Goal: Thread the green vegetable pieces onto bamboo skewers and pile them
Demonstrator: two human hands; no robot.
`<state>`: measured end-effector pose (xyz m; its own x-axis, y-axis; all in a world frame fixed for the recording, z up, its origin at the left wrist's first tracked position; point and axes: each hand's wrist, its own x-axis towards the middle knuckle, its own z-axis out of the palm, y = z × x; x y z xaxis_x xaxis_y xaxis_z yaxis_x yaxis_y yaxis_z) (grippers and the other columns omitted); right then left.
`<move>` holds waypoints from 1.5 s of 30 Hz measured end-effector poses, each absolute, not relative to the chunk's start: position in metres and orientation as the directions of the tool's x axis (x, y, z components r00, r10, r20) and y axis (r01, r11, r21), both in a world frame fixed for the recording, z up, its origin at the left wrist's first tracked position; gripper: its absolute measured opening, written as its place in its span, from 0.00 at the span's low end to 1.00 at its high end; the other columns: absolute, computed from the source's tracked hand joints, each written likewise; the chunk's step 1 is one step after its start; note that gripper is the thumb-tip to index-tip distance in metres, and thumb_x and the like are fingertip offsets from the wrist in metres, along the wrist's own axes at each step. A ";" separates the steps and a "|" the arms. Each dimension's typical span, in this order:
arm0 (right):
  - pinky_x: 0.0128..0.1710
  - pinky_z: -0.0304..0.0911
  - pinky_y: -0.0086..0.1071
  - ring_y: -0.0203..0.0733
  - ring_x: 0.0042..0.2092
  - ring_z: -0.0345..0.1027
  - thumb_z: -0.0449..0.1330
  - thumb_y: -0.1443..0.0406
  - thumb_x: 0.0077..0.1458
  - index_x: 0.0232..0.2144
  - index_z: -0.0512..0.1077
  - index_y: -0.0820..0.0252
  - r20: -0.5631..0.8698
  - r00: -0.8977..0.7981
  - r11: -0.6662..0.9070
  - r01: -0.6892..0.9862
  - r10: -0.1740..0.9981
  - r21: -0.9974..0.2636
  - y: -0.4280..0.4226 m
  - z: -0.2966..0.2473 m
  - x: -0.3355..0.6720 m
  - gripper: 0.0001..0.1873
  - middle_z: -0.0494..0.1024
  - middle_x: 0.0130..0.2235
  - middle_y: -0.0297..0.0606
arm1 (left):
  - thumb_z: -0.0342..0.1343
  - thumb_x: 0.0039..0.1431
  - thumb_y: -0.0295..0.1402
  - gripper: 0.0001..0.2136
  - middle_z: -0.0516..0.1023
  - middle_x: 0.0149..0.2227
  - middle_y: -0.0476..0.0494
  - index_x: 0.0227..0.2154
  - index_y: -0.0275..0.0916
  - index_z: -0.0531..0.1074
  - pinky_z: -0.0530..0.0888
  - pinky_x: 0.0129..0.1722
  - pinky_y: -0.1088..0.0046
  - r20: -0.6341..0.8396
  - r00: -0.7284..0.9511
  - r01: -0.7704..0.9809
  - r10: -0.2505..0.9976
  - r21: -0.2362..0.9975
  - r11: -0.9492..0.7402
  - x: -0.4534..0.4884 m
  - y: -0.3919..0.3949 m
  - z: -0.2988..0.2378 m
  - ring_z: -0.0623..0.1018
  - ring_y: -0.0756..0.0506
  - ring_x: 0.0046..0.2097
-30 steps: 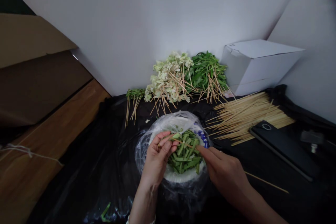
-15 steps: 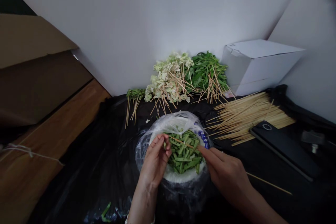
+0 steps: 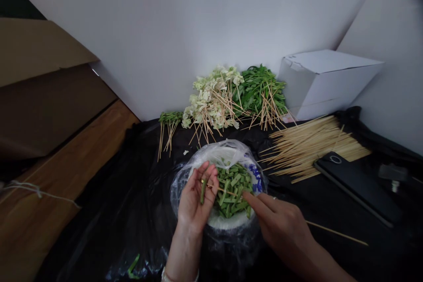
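My left hand [image 3: 198, 196] is turned palm up over the left side of the bowl, its fingers loosely spread. A cut green bean piece [image 3: 202, 191] shows against those fingers, at the far end of a thin bamboo skewer [image 3: 228, 191]; whether the tip pierces it is hard to make out. Pinched between thumb and fingers, the skewer's other end is in my right hand [image 3: 280, 216], at the bowl's right side. Below both hands, many cut green beans [image 3: 236, 180] fill the bowl [image 3: 224, 224], which has clear plastic [image 3: 180, 185] around it.
Skewered cabbage [image 3: 211, 92], leafy greens [image 3: 261, 88] and a small green bunch [image 3: 171, 117] lie along the wall. Loose skewers [image 3: 317, 145], a dark phone [image 3: 357, 189] and a white box [image 3: 327, 81] are to the right. One skewer [image 3: 337, 232] lies apart. Cardboard [image 3: 49, 92] stands left.
My left hand has opened from a pinch and turned its palm up, showing the bean piece. My right hand has moved slightly left and down, still gripping the skewer.
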<state>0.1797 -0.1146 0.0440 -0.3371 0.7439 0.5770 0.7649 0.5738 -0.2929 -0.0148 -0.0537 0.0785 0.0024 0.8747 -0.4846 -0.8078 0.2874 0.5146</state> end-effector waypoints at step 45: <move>0.28 0.62 0.29 0.35 0.28 0.69 0.46 0.74 0.61 0.51 0.71 0.62 0.591 -0.291 0.513 0.821 0.753 -0.250 -0.107 0.047 0.197 0.21 0.76 0.31 0.35 | 0.66 0.47 0.26 0.08 0.81 0.30 0.43 0.32 0.42 0.83 0.71 0.34 0.70 0.030 0.056 0.276 0.998 0.960 -0.044 -0.025 -0.059 0.059 0.77 0.43 0.32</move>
